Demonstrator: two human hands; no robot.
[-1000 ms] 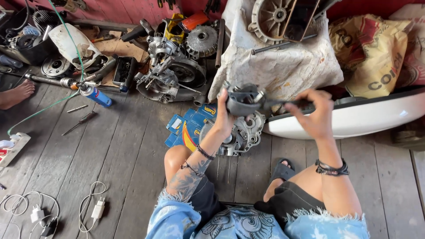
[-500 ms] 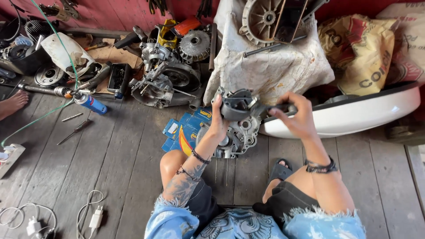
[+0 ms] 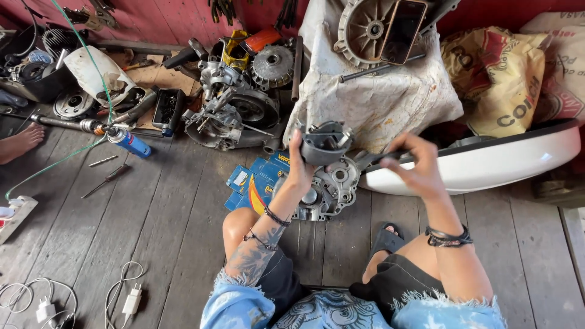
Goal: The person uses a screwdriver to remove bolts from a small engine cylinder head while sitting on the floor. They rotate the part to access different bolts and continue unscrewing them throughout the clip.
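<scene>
My left hand (image 3: 298, 167) grips a grey metal engine part (image 3: 326, 141) and holds it up in front of me. My right hand (image 3: 416, 164) is closed on the handle of a dark tool (image 3: 373, 159) whose tip reaches the part. Below them a silver engine case half (image 3: 329, 192) rests on the wooden floor, partly on flattened blue and yellow cardboard (image 3: 255, 181). My bare knees and a black sandal (image 3: 384, 239) show under the hands.
A cluster of engine parts (image 3: 234, 109) lies at the back. A cloth-covered heap (image 3: 375, 85) carries a round housing and a phone (image 3: 403, 30). A white body panel (image 3: 487, 164) sits right, a blue canister (image 3: 133, 144) and another person's foot (image 3: 21, 143) left, chargers (image 3: 131, 300) near.
The view has shifted a little; both hands stay on the grey part and the tool, held slightly lower over the engine case.
</scene>
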